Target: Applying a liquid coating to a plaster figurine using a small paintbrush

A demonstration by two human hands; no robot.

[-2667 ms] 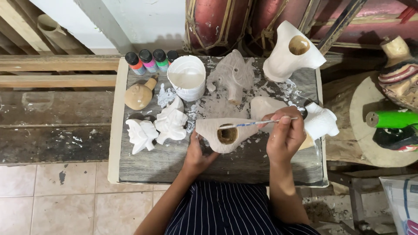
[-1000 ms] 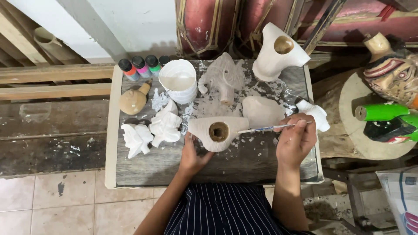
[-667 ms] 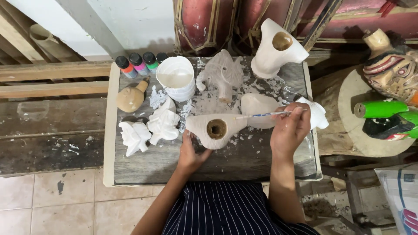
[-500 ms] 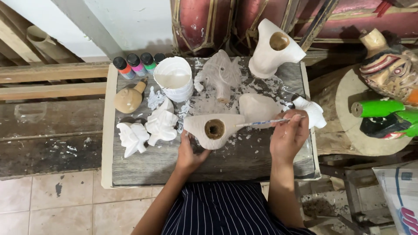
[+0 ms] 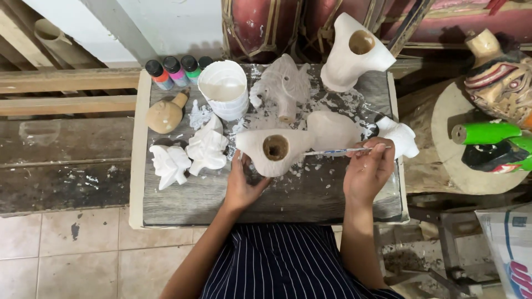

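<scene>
My left hand grips the lower edge of a pale hollow carved figure with a round hole in its top, held over the wooden table. My right hand holds a thin paintbrush level, its tip touching the figure's right side. A white cup of white paint stands behind the figure, to the left.
Small paint bottles line the table's back left. White carved pieces, a tan gourd shape, an elephant-like carving and a tall white vase shape crowd the table. Painted masks lie on a round stool at right.
My right hand swung the brush away to the right, then brought it back so the tip meets the figure's right side. The left hand keeps its hold.
</scene>
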